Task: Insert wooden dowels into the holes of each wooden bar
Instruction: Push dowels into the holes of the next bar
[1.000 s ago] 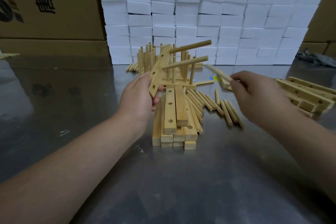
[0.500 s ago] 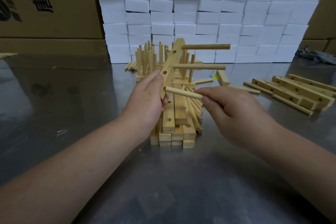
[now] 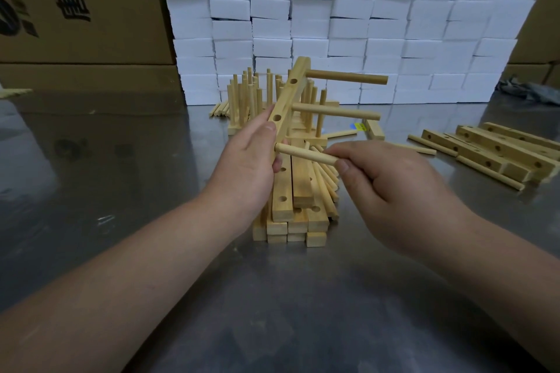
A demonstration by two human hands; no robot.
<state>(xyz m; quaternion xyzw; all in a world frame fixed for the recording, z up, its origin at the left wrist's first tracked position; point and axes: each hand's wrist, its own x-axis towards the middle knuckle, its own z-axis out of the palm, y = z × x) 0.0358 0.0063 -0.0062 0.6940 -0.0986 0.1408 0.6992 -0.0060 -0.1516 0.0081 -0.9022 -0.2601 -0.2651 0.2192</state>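
Above the stack of bars (image 3: pixel 291 209) on the tabletop (image 3: pixel 121 175), my left hand (image 3: pixel 242 166) grips the wooden bar (image 3: pixel 288 103) by its lower part. The bar is tilted, its top leaning away and to the right. An upper dowel (image 3: pixel 345 79) and a lower dowel (image 3: pixel 336 111) are already seated and stick out to the right. My right hand (image 3: pixel 391 191) pinches a third dowel (image 3: pixel 306 154) near its right end, and the free tip sits at the bar just beside my left thumb. I cannot tell whether it has entered a hole. To do this well I would brace the bar firmly, line this piece up parallel with the two seated ones, and push straight along its length, perhaps with a slight twist. Going in crooked could jam it or lever the bar loose.
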